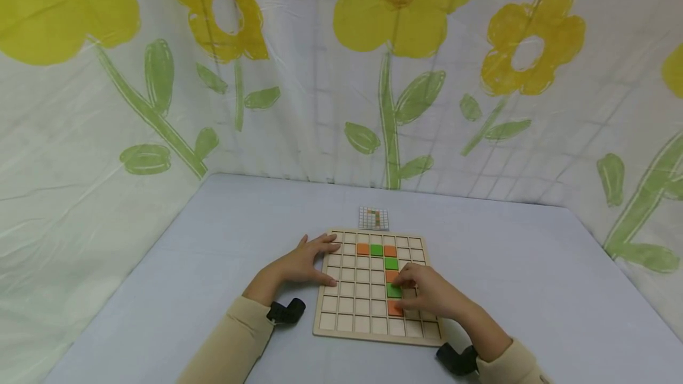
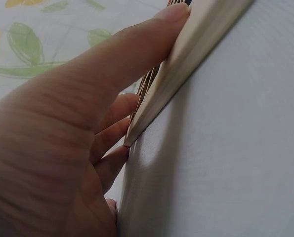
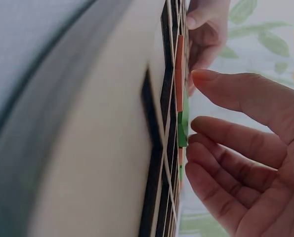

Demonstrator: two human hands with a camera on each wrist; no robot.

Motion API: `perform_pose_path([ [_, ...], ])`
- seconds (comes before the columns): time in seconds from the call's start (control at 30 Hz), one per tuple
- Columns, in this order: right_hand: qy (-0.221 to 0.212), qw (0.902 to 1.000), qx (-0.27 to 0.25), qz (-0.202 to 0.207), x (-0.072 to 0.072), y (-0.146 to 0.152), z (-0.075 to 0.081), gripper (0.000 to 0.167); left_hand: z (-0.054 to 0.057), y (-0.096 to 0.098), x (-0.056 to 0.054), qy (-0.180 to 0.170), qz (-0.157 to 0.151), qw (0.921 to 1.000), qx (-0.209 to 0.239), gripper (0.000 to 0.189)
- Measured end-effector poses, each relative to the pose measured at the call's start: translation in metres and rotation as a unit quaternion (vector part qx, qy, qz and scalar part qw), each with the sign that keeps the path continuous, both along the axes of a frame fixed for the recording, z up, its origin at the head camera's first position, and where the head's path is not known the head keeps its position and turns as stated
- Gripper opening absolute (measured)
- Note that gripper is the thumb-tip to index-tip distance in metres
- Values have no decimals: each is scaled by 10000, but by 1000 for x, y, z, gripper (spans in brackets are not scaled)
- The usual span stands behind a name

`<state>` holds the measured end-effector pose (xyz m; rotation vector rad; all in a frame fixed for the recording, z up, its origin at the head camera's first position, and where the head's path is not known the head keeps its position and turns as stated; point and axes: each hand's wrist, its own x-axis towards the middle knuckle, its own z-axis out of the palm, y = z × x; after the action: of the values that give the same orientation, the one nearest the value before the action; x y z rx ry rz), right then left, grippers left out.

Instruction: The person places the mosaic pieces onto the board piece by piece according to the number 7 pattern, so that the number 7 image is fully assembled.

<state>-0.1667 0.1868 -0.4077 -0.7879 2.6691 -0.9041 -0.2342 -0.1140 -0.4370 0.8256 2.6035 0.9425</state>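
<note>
A square wooden grid board (image 1: 361, 325) lies on the table. Orange and green square tiles sit in its cells: a short row near the top, with a green tile (image 1: 376, 250) between two orange ones, and a column running down from its right end. My left hand (image 1: 305, 262) rests on the board's left edge with thumb and fingers spread; the left wrist view shows the thumb on the wooden rim. Over the lower column is my right hand (image 1: 432, 292), thumb by the lowest orange tile (image 1: 395, 308), fingertips by a green tile (image 1: 393, 290). Nothing shows between thumb and fingers.
A small card (image 1: 373, 218) printed with a coloured grid pattern lies just beyond the board's far edge. The pale table (image 1: 256, 212) reaches back to a hanging cloth (image 1: 299, 135) with painted yellow flowers. Black cameras sit on both wrists.
</note>
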Motion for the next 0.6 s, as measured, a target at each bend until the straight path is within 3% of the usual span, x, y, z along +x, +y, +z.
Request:
perform_pose_path([
  [0.53, 27, 10000, 86, -14, 0, 0, 3, 30, -1, -1, 0, -78, 23, 10000, -44, 80],
  [0.6, 52, 9998, 93, -146, 0, 5, 6, 33, 2, -1, 2, 87, -14, 9998, -158, 80],
])
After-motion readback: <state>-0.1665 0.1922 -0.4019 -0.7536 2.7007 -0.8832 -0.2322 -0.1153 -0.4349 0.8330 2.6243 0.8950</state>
